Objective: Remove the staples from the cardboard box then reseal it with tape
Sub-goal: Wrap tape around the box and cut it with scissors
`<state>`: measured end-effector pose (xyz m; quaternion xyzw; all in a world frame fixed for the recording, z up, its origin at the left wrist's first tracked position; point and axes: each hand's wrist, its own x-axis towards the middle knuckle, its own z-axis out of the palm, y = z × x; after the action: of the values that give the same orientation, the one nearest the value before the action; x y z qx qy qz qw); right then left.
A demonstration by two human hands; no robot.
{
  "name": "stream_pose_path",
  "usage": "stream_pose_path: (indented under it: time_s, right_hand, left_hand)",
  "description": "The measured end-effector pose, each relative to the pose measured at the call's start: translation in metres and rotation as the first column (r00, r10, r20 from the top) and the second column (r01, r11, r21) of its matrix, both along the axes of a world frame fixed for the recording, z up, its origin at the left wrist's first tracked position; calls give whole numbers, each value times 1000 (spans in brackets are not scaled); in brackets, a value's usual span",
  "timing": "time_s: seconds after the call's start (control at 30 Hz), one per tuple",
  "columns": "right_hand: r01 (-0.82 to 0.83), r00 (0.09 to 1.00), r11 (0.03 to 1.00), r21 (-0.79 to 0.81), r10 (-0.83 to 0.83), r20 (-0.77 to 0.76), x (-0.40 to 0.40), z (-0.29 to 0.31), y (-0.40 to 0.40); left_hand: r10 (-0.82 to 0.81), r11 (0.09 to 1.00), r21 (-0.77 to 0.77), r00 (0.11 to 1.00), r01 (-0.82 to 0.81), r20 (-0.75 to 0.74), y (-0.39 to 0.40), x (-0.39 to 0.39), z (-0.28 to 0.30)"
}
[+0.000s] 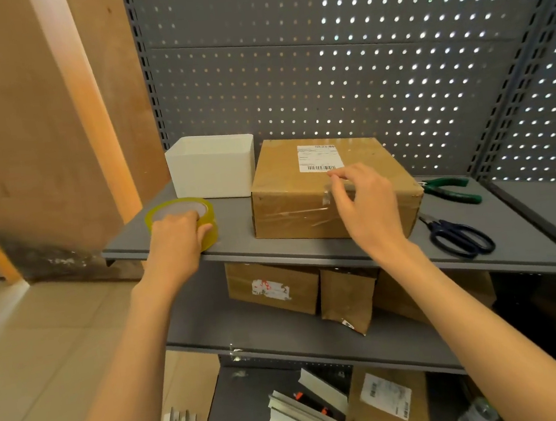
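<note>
A closed brown cardboard box [288,188] with a white shipping label stands on the grey top shelf [235,242]. Clear tape runs over its front edge and across its front face. My right hand [365,201] hovers at that front top edge, thumb and forefinger close together at the tape strip; I cannot tell whether they pinch it. A yellowish roll of clear tape [201,208] lies flat near the shelf's left front corner. My left hand [178,236] grips the roll from above, fingers curled over it and thumb against its side.
A white open-top container [212,165] stands left of the box. Green-handled pliers [452,188] and dark blue scissors [461,235] lie to the right. A perforated grey back panel rises behind. Lower shelves hold more cardboard boxes and metal strips.
</note>
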<state>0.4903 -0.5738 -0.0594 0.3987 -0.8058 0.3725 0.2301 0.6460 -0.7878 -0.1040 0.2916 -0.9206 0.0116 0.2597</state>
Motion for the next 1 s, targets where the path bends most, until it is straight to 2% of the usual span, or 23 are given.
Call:
stream_pose_path:
  time_s: [0.1, 0.2, 0.3, 0.37, 0.43, 0.57, 0.7, 0.8, 0.9, 1.0]
  right_hand:
    - [4, 1000, 1000, -17, -4, 8, -2, -2, 2]
    - [16, 1000, 998, -60, -15, 21, -6, -3, 7]
    - [60, 997, 982, -176, -50, 60, -16, -1, 16]
    - [77, 995, 976, -206, -60, 84, -21, 2, 21]
    - [38, 997, 988, -152, -28, 71, -24, 4, 23]
    - [-115, 993, 990, 84, 115, 10, -22, 4, 18]
    - [-141, 990, 946, 291, 141, 22, -30, 1, 22]
    - [-95, 992, 887, 451, 122, -33, -38, -2, 31]
    - [-114, 989, 891, 439, 142, -31, -42, -3, 33]
    - [-175, 984, 919, 353, 176, 31, -50, -6, 36]
  left_hand:
    - [11, 999, 34, 1000, -12, 24, 1, -1, 1]
    - [-4, 988, 157, 999, 10, -39, 4, 0, 3]
    - [-52, 959, 262, 975, 109, -214, 24, 2, 18]
    - [-133, 948, 240, 943, 211, -305, 48, -5, 34]
    - [-245, 932, 195, 927, 306, -283, 76, -20, 46]
    - [-443, 895, -15, 885, 446, -143, 120, -65, 50]
    - [-491, 867, -62, 869, 495, 63, 128, -98, 38]
    - [-483, 870, -80, 873, 487, 69, 123, -101, 30]
    - [-495, 867, -56, 868, 496, 37, 118, -97, 32]
    - [-499, 866, 24, 867, 499, -10, 116, -97, 37]
